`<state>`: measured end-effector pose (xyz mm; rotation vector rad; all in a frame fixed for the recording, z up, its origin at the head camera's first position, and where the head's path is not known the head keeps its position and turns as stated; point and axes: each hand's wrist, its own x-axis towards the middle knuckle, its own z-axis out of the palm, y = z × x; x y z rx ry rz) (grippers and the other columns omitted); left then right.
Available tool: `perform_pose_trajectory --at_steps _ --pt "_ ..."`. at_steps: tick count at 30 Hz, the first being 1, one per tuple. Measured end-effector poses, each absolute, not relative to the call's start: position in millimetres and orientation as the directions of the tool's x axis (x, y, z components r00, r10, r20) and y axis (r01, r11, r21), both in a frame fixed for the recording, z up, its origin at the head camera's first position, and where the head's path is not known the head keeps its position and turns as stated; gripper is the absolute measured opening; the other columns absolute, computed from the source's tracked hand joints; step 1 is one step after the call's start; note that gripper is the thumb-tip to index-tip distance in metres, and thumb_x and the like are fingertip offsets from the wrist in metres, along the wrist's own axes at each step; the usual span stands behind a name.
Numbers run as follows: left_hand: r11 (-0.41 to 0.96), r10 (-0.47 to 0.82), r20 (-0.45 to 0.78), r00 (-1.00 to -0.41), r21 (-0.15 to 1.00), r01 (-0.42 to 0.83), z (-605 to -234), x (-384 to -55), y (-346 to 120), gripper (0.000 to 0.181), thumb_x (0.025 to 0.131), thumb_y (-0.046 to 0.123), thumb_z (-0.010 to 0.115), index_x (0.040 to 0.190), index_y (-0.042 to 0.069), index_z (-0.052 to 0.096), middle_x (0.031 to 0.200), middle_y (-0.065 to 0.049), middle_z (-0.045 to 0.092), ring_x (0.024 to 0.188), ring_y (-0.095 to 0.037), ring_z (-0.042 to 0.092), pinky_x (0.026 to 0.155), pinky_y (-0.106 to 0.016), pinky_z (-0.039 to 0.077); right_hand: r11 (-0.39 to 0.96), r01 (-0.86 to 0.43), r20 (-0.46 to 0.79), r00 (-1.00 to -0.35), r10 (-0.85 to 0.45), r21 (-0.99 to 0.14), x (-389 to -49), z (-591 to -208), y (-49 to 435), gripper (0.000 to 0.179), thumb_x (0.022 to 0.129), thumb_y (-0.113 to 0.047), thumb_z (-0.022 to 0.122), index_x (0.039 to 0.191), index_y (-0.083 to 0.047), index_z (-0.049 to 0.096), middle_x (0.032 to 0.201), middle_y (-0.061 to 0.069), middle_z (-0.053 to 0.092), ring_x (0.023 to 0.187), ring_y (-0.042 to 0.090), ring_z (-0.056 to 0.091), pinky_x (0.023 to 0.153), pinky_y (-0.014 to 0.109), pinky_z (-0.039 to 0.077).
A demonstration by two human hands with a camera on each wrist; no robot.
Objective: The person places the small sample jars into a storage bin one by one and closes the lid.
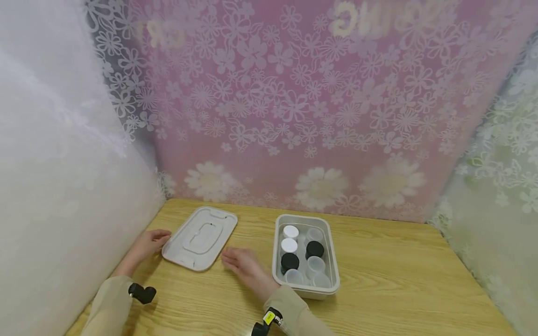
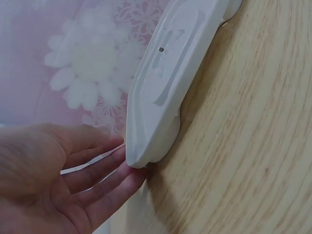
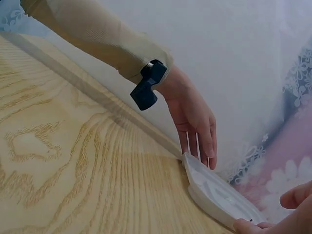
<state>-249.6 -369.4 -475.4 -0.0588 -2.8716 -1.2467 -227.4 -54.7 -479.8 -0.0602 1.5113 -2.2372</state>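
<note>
A white plastic lid (image 1: 203, 238) with a raised pattern lies on the left part of the table. At its left edge is my left hand (image 1: 152, 243), fingers extended; in the left wrist view those fingertips (image 2: 131, 178) touch the rim at a corner. My right hand (image 1: 248, 268) is beside the lid's right edge. Seen from the right wrist, its fingertips (image 3: 246, 226) are right at the rim, with the thumb raised apart from them. Neither hand is closed round the lid.
Right of my right forearm stands a pale rectangular container (image 1: 334, 261). It holds several small round jars: some with white lids (image 1: 289, 245), some with black lids (image 1: 315, 250), others translucent (image 1: 316, 266). Flowered curtains (image 1: 294, 116) border the wooden table (image 1: 391, 280).
</note>
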Motion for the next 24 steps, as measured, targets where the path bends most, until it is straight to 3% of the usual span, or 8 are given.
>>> perform_pose_trajectory --at_steps 7,12,18,24 --pt "0.627 0.044 -0.030 -0.999 0.779 0.004 -479 -251 -371 0.033 0.102 0.004 0.059 0.126 -0.019 0.060 0.122 -0.037 0.063 0.103 -0.036 0.068 0.076 -0.035 0.061 -0.316 0.371 -0.238 -0.890 -0.389 -0.873 -228 -487 -61 0.040 0.104 0.003 0.042 0.136 0.027 0.041 0.137 0.042 0.049 0.132 0.047 0.051 0.115 0.052 0.039" --pt "0.536 0.074 -0.065 -0.995 0.844 -0.015 -480 -246 -374 0.036 0.100 0.002 0.061 0.128 -0.021 0.057 0.123 -0.037 0.062 0.093 -0.021 0.071 0.073 -0.031 0.061 -0.335 0.379 -0.251 -0.896 -0.367 -0.863 -227 -486 -61 0.039 0.104 0.004 0.043 0.136 0.026 0.043 0.136 0.041 0.051 0.130 0.046 0.053 0.114 0.052 0.040" --pt "0.439 0.073 -0.123 -0.990 0.895 -0.079 -477 -239 -379 0.043 0.102 0.009 0.060 0.134 -0.020 0.053 0.130 -0.035 0.060 0.091 -0.005 0.068 0.078 -0.027 0.060 -0.431 0.396 -0.244 -0.898 -0.365 -0.811 -226 -483 -60 0.037 0.105 0.004 0.042 0.136 0.026 0.043 0.134 0.041 0.052 0.128 0.045 0.055 0.113 0.050 0.043" --pt "0.422 0.082 -0.094 -0.992 0.905 -0.051 -467 -235 -380 0.046 0.102 0.012 0.060 0.135 -0.019 0.051 0.131 -0.033 0.060 0.090 0.000 0.066 0.081 -0.027 0.060 -0.542 0.423 -0.230 -0.892 -0.388 -0.726 -223 -474 -60 0.040 0.107 0.002 0.039 0.140 0.024 0.038 0.140 0.041 0.044 0.135 0.047 0.046 0.116 0.049 0.039"
